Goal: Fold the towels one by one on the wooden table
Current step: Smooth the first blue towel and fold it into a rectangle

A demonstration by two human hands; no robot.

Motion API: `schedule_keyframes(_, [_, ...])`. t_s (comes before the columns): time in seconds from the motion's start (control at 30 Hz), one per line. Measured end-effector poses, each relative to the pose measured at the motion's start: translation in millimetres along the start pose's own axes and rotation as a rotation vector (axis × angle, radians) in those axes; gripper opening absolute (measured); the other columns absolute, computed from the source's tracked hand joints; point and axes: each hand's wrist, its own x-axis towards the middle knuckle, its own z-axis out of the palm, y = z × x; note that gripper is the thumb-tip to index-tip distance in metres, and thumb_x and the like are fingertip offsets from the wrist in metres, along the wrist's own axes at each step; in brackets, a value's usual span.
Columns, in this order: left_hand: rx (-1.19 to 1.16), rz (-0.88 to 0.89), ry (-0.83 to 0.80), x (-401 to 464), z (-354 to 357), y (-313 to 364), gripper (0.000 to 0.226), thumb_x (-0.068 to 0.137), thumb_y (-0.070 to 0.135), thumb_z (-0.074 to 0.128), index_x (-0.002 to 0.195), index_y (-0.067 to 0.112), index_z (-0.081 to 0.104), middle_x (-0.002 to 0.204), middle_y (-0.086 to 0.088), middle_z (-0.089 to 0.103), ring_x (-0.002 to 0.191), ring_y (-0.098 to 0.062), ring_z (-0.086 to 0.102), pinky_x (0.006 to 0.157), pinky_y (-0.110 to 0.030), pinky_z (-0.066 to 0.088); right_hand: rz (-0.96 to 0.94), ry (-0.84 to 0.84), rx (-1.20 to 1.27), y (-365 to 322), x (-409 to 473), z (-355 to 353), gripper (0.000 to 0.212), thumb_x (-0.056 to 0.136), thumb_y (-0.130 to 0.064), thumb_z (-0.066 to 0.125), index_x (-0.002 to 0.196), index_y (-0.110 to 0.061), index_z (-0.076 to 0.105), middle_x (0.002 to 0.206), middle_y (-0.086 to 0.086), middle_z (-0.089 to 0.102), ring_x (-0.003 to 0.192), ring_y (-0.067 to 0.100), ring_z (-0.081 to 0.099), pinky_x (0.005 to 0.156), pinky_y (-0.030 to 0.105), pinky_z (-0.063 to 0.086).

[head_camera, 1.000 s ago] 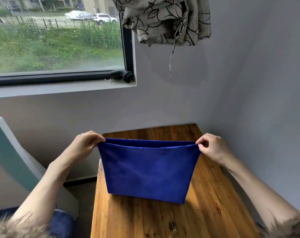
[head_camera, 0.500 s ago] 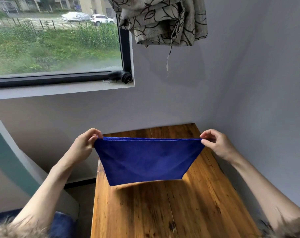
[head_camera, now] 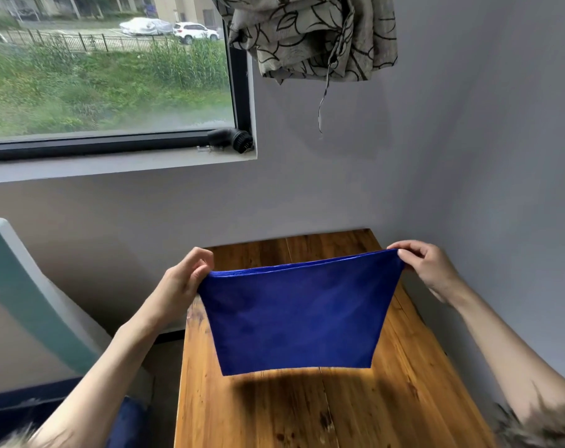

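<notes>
A grey wall (head_camera: 436, 156) fills the far and right of the scene, with a dark-framed window (head_camera: 106, 76) set into it at the far left and a bundled leaf-patterned curtain (head_camera: 310, 37) hung at the top. A long wooden table with a warm orange plank top (head_camera: 420, 399) runs from the near edge to the far wall, and a pale teal-and-white chair back (head_camera: 22, 286) is seen to its left. A royal-blue cloth towel (head_camera: 294, 321), apparently already doubled, is held in the air above the far half of the table, its lower edge hanging clear of the wood with a shadow cast beneath it. Its top left corner is pinched by the left hand (head_camera: 180, 279), and its top right corner is pinched by the right hand (head_camera: 426, 266), so that the upper edge is stretched taut between them. A small black cylindrical object (head_camera: 231, 141) lies on the window sill. The fold is judged unfinished, since the towel has yet to be laid down. From here, a skewed fold could be produced if one corner were lowered ahead of the other, because the layers would slide out of line. A layer could also be dropped if either pinch were loosened, and the left side could be draped over the table's left edge, which the towel already overhangs.
</notes>
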Motion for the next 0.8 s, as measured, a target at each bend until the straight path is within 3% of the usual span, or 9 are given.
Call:
schedule_keyframes(0.1, [-0.056,0.062,-0.180,-3.5,10.6,18.4,0.030,0.098,0.015,0.040,0.084,0.036,0.055,0.069,0.013,0.056,0.049,-0.006,0.045,0.051,-0.018,0.041,0.092,0.102,0.144,1.5,7.9,-3.7,0.029,0.093,0.004,0.040,0.083,-0.011,0.063,0.080,0.006,0.062,0.073,0.016,0.054,0.067,0.022,0.045])
schedule_keyframes(0.17, [-0.016,0.073,-0.303,-2.7,18.3,31.1,0.038,0.097,0.006,0.041,0.081,0.036,0.058,0.082,0.011,0.059,0.053,-0.007,0.051,0.051,-0.020,0.044,0.143,0.166,0.232,-0.5,11.9,-4.6,0.032,0.094,0.004,0.038,0.080,-0.013,0.061,0.078,0.007,0.059,0.070,0.017,0.051,0.064,0.025,0.042])
schedule_keyframes(0.33, [0.094,0.027,-0.435,-0.7,35.7,43.4,0.027,0.095,-0.002,0.040,0.093,0.020,0.057,0.087,0.009,0.052,0.063,0.004,0.053,0.051,-0.014,0.041,0.087,0.182,0.150,-11.7,6.4,6.9,0.035,0.091,0.007,0.038,0.077,-0.019,0.057,0.077,0.001,0.057,0.070,0.008,0.052,0.060,0.010,0.042])
schedule_keyframes(0.43, [0.058,-0.149,-0.356,1.0,51.1,42.3,0.030,0.091,-0.007,0.037,0.085,0.020,0.050,0.075,0.009,0.053,0.055,-0.004,0.047,0.049,-0.014,0.038,-0.096,0.002,-0.090,-25.0,-17.8,40.5,0.028,0.078,-0.002,0.039,0.077,-0.024,0.057,0.078,-0.005,0.058,0.070,-0.006,0.052,0.068,0.005,0.038])
schedule_keyframes(0.5, [0.018,-0.217,-0.336,2.3,61.2,41.8,0.036,0.090,-0.008,0.035,0.081,0.024,0.049,0.071,0.009,0.053,0.057,-0.006,0.043,0.049,-0.014,0.036,-0.123,-0.147,-0.173,-27.7,-37.5,70.9,0.031,0.074,-0.009,0.035,0.075,-0.028,0.059,0.072,-0.007,0.060,0.064,-0.001,0.050,0.066,0.013,0.038])
schedule_keyframes(0.6, [-0.083,-0.208,-0.320,2.1,69.2,48.2,0.032,0.097,0.002,0.033,0.083,0.027,0.048,0.072,0.006,0.052,0.059,-0.006,0.044,0.053,-0.016,0.037,-0.065,-0.340,-0.186,-34.4,-65.4,110.0,0.030,0.091,-0.007,0.042,0.087,-0.026,0.066,0.062,-0.012,0.059,0.056,0.001,0.049,0.060,0.029,0.041])
schedule_keyframes(0.63, [-0.111,-0.196,-0.308,1.6,69.1,51.4,0.029,0.099,0.006,0.032,0.086,0.027,0.046,0.073,0.006,0.052,0.059,-0.005,0.045,0.054,-0.016,0.038,-0.044,-0.429,-0.178,-37.1,-72.5,119.9,0.021,0.094,-0.015,0.047,0.100,-0.024,0.065,0.071,-0.012,0.061,0.066,0.003,0.054,0.067,0.031,0.046])
schedule_keyframes(0.7, [-0.159,-0.161,-0.275,0.8,66.8,55.8,0.025,0.100,0.009,0.033,0.088,0.029,0.044,0.073,0.005,0.053,0.057,-0.001,0.047,0.055,-0.015,0.038,0.004,-0.615,-0.168,-43.0,-80.6,133.1,0.033,0.091,-0.033,0.056,0.124,-0.027,0.055,0.078,-0.016,0.057,0.080,0.006,0.058,0.082,0.026,0.049])
schedule_keyframes(0.8, [-0.205,-0.126,-0.235,-1.6,61.7,59.8,0.022,0.098,0.008,0.040,0.088,0.027,0.043,0.070,0.005,0.055,0.054,0.000,0.046,0.054,-0.013,0.037,-0.001,-0.678,-0.153,-48.9,-82.0,143.8,0.030,0.089,-0.036,0.058,0.117,-0.025,0.060,0.072,-0.013,0.058,0.073,0.008,0.060,0.076,0.025,0.050])
